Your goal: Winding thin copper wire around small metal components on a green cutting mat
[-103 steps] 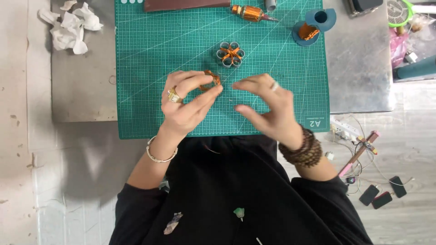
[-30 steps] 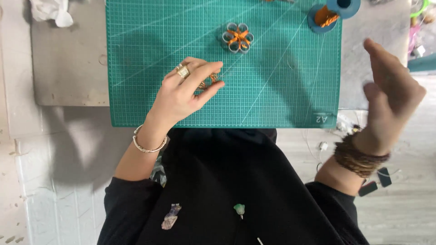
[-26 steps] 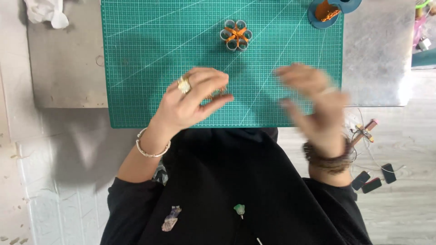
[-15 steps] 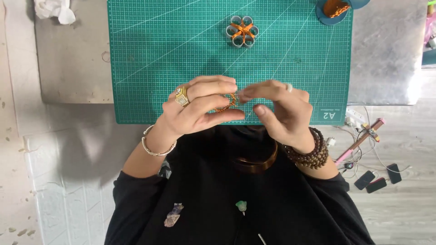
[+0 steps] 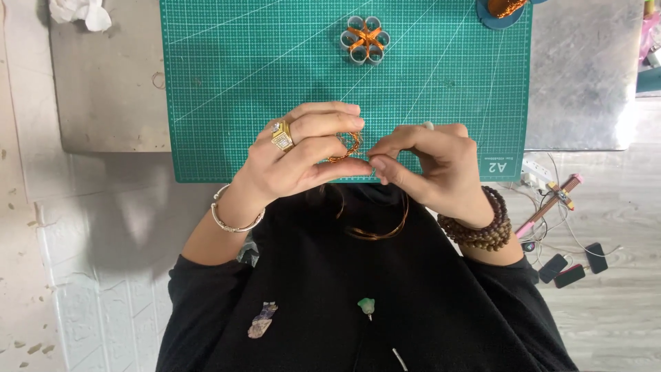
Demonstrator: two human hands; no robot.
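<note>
My left hand (image 5: 296, 155), wearing a gold ring, pinches a small curled copper-coloured foil piece (image 5: 348, 143) over the near edge of the green cutting mat (image 5: 234, 69). My right hand (image 5: 434, 165), with bead bracelets at the wrist, pinches the end of a thin copper-coloured strip (image 5: 375, 231) that joins the curled piece and loops down over my black clothing. The fingertips of both hands meet at the curled piece. A finished flower of silver loops with an orange centre (image 5: 365, 38) lies at the far middle of the mat.
The mat rests on a grey metal table (image 5: 585, 69). A blue roll holder with copper foil (image 5: 502, 8) stands at the mat's far right corner. Crumpled white tissue (image 5: 79, 10) lies far left. A pink-handled tool (image 5: 551, 203) and small dark items (image 5: 571, 265) lie on the floor at right.
My right hand, raised away at the right a second ago, has come back to the left hand and now pinches the strip. A loop of strip now hangs below the hands.
</note>
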